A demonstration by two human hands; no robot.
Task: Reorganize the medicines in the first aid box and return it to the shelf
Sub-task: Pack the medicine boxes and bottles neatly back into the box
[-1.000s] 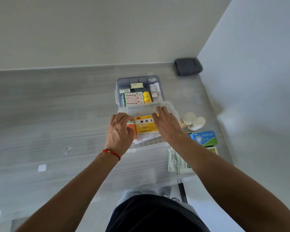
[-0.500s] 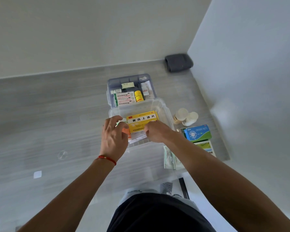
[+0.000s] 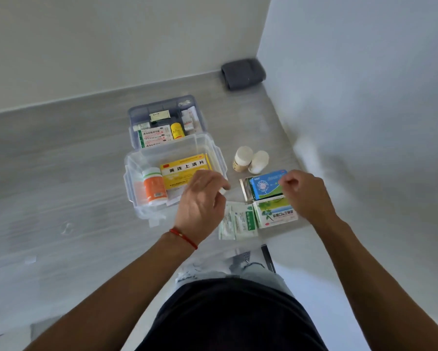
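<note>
The clear first aid box (image 3: 127,173) stands open on the grey surface. Inside it lie a yellow medicine box (image 3: 185,168) and an orange bottle (image 3: 154,186). Behind it sits the grey inner tray (image 3: 137,115), filled with several small medicines. My left hand (image 3: 200,201) hovers over the box's near right corner, fingers loosely curled and holding nothing. My right hand (image 3: 307,196) is at the right edge of a blue box (image 3: 264,184), fingers curled at its corner; whether they grip it does not show.
Two white bottles (image 3: 251,159) stand right of the first aid box. A green-and-white box (image 3: 273,214) and several sachets (image 3: 238,221) lie near the front edge. A dark grey cloth (image 3: 243,73) sits in the corner. Walls close the back and right.
Both hands have left the inside of the clear box. My right hand moved right to the blue box and my left hand drew back to the box's near right corner. The orange bottle now shows.
</note>
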